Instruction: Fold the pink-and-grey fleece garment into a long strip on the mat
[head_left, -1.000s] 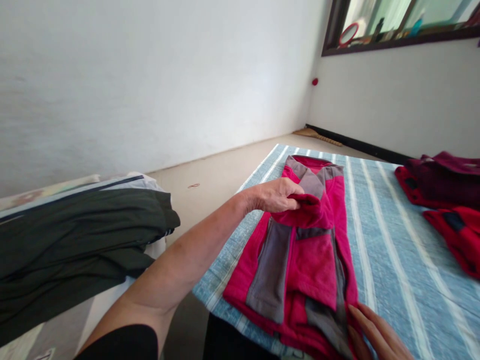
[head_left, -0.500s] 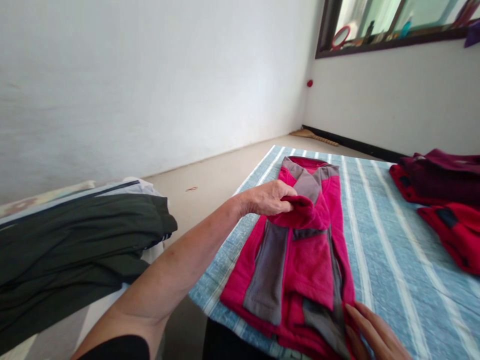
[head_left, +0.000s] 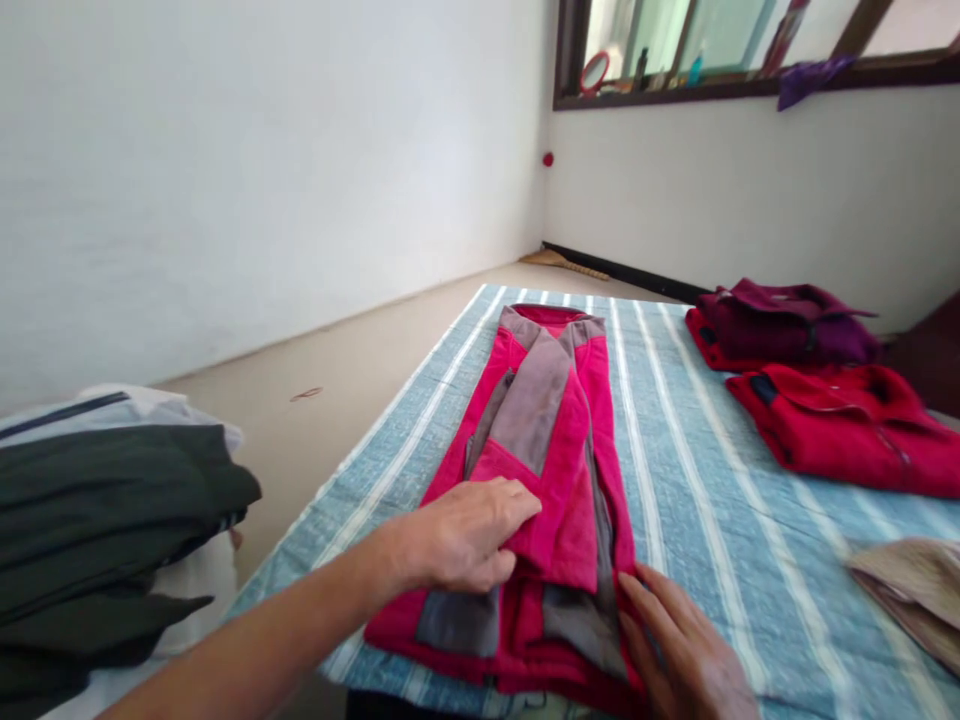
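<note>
A pink and grey fleece jacket point(head_left: 555, 510) lies lengthwise on the striped bedcover, its collar at the far end and its sides folded inward. One sleeve point(head_left: 536, 400) runs down over its front. My left hand point(head_left: 469, 530) is on the lower part of this sleeve, fingers curled and closed at its edge; the fingertips are partly hidden. At the jacket's lower right edge rests my right hand point(head_left: 682, 645), its fingers stretched out and touching the fabric.
The blue and white striped bedcover point(head_left: 697, 450) spreads under the jacket. Folded red point(head_left: 862, 425) and maroon point(head_left: 787, 320) garments sit on the right, with a beige cloth point(head_left: 911, 590) nearer. Dark green clothing point(head_left: 112, 510) is piled at left. A broom point(head_left: 566, 263) lies by the far wall.
My left hand has brought the sleeve end down toward me, and the sleeve now lies flat along the jacket front. My right hand stays at the lower right edge. The view has turned right.
</note>
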